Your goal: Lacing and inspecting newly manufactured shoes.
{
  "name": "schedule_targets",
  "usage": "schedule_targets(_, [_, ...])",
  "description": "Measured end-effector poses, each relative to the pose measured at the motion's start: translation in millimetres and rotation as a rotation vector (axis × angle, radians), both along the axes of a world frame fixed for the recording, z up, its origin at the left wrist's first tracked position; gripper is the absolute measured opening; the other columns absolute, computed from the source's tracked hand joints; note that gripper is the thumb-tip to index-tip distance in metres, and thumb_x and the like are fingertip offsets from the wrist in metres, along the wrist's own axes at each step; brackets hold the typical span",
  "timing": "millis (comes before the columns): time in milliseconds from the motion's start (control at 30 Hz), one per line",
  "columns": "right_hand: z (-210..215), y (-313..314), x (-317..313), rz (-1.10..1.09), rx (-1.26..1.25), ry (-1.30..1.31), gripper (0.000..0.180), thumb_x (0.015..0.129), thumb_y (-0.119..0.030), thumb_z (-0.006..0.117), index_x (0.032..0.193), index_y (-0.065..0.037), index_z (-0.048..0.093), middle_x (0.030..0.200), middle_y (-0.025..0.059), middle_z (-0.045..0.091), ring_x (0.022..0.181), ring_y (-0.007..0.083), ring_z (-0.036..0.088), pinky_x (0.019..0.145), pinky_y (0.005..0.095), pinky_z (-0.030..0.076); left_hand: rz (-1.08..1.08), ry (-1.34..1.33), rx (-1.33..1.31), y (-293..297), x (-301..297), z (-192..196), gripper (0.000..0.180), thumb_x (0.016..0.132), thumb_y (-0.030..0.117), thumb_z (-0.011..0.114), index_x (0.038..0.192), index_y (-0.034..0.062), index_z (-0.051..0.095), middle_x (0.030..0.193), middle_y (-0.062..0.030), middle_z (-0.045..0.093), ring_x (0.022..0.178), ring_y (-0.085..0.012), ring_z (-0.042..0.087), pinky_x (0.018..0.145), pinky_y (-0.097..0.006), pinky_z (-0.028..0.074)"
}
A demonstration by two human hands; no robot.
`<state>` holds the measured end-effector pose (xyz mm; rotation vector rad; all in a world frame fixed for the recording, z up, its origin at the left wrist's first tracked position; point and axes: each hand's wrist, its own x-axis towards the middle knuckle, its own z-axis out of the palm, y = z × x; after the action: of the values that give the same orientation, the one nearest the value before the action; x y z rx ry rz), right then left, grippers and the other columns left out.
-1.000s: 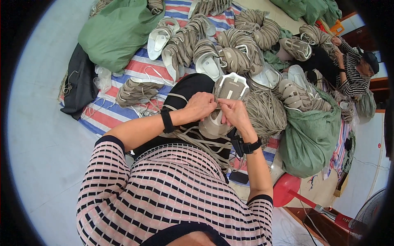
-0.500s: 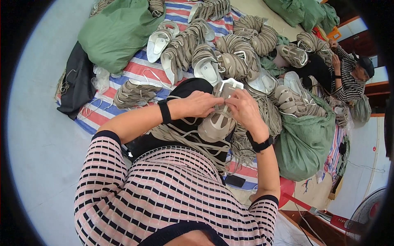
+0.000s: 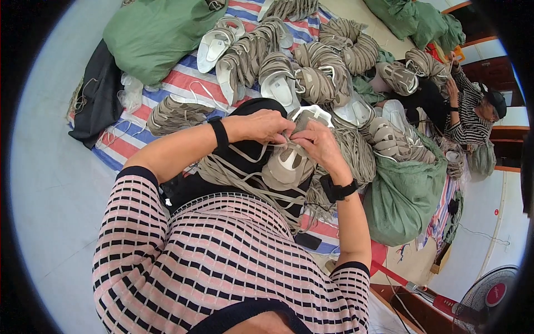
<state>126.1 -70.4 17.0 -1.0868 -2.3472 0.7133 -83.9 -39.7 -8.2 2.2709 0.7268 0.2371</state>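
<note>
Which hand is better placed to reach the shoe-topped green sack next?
Probably the right hand: it is nearer the green sack. The left hand is farther; both are at the shoe.

The shoe upper point(image 3: 281, 171) has matt mesh; the green sack point(image 3: 405, 203) looks like crinkled plastic.

Pale grey, seamed floor point(image 3: 55, 222) left; red-white-blue striped sheet point(image 3: 179, 82) mid-floor; white wall point(image 3: 473, 209) right; round black-grilled, red-hubbed fan point(image 3: 485, 296) lower right.

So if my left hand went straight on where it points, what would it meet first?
Most likely your bare right hand, facing your left hand over the beige-and-white mesh shoe, though depth is unclear.
</note>
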Motion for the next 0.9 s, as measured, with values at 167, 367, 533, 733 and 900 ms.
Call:
schedule_targets(167, [-1,0,-2,0.018,0.016,-0.009,0.014,0.069,-0.008,0.070,0.082,-0.005,0.069,0.063,0.0082,0.044,0.061,0.0239,0.047,0.057,0.0347,0.038,-0.045,-0.024,-0.032,1,-2,0,0.023,0.077,0.021,0.066,0.092,0.0082,0.053,0.071,-0.0116,0.061,0.069,-0.0347,0.059,0.057,-0.043,0.042])
schedule_targets(367, [3,0,-5,-0.001,0.022,-0.072,0.010,0.068,-0.008,0.070,0.078,-0.005,0.067,0.064,0.0084,0.046,0.062,0.0261,0.049,0.057,0.0355,0.038,0.030,-0.043,0.084,-9,2,-6,0.025,0.078,0.026,0.065,0.091,0.0090,0.052,0.068,-0.0119,0.060,0.068,-0.0349,0.059,0.057,-0.043,0.042])
schedule_targets(533, [7,-2,7,-0.003,0.145,-0.058,0.005,0.069,-0.006,0.066,0.073,-0.007,0.065,0.065,0.0077,0.048,0.068,0.0268,0.051,0.060,0.0360,0.038,-0.022,-0.105,0.065,-3,8,7,0.033,0.077,0.034,0.066,0.091,0.0086,0.051,0.065,-0.0124,0.058,0.068,-0.0353,0.058,0.055,-0.043,0.042])
schedule_targets(733, [39,23,121,-0.615,0.321,0.042,0.008,0.077,-0.006,0.064,0.079,0.001,0.062,0.071,0.0068,0.053,0.069,0.0179,0.052,0.065,0.0283,0.042,-0.045,0.078,0.220,-2,6,19,0.036,0.074,0.034,0.069,0.092,0.0074,0.053,0.070,-0.0113,0.059,0.073,-0.0333,0.060,0.059,-0.041,0.044])
schedule_targets(900, [-22,13,255,-1.207,0.069,0.477,0.011,0.080,-0.009,0.063,0.085,0.001,0.064,0.081,0.0057,0.062,0.071,0.0137,0.054,0.066,0.0276,0.043,-0.045,-0.235,0.141,-3,18,30,0.026,0.082,0.029,0.063,0.095,0.0071,0.058,0.086,-0.0060,0.059,0.084,-0.0220,0.056,0.071,-0.031,0.044])
